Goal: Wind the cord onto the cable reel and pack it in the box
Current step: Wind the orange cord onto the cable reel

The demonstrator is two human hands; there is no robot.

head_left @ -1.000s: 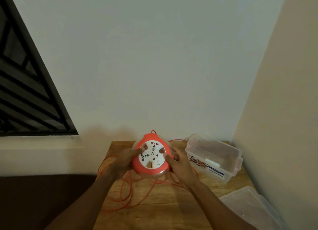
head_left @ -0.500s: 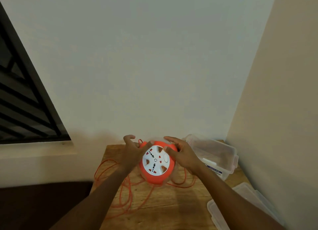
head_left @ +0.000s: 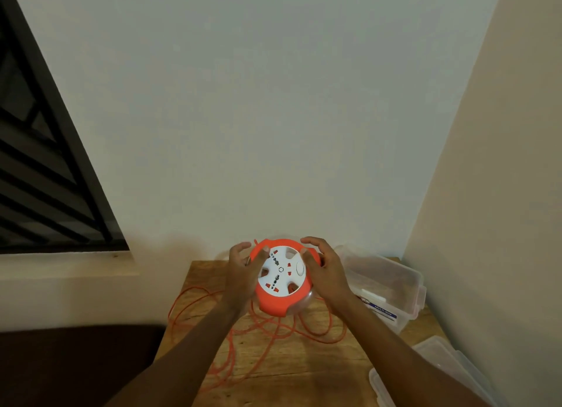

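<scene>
An orange cable reel (head_left: 281, 297) with a white socket face is held up above the wooden table (head_left: 319, 376), its face tilted toward me. My left hand (head_left: 243, 272) grips its left rim with the thumb on the white face. My right hand (head_left: 325, 269) grips the right rim, fingers curled over the top edge. The orange cord (head_left: 243, 333) lies in loose loops on the table below the reel. A clear plastic box (head_left: 386, 282) with a blue label stands open to the right of the reel.
The box's clear lid (head_left: 431, 376) lies at the table's front right corner. Walls close the back and right sides. A dark window grille (head_left: 45, 178) is at the left, and a dark surface (head_left: 76, 367) lies left of the table.
The reel's socket face has turned between my hands, and both hands have shifted their hold on the rim. The camera view has moved slightly.
</scene>
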